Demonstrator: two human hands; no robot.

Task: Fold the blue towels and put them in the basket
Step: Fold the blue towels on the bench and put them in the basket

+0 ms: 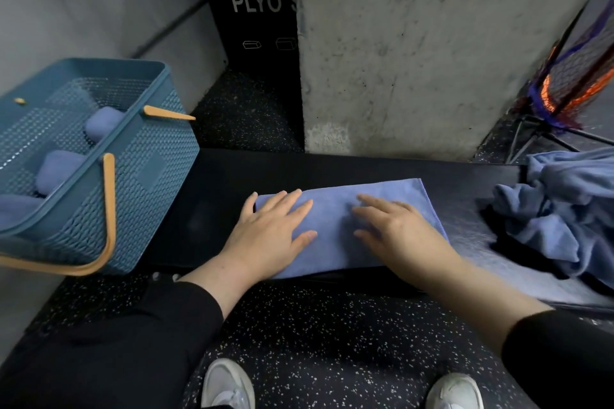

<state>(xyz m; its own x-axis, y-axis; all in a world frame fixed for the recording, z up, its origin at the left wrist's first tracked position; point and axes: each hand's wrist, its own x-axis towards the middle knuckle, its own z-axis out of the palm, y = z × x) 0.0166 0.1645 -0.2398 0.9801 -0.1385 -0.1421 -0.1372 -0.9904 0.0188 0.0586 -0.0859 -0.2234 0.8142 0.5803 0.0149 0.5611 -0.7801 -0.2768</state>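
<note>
A blue towel [335, 206] lies folded into a flat rectangle on the black bench [212, 206]. My left hand [269, 232] rests flat on its left part, fingers spread. My right hand [395, 229] presses flat on its right part, fingers apart. Neither hand grips anything. At the left end of the bench stands a teal perforated basket [143, 169] with tan handles; several rolled blue towels [58, 169] lie inside it. A heap of unfolded blue towels [561, 209] sits at the bench's right end.
A concrete pillar [415, 53] rises right behind the bench. A black plyo box [255, 10] stands behind it to the left. A netted orange and blue frame [571, 83] stands at the far right. The floor is black speckled rubber [332, 342], where my white shoes show.
</note>
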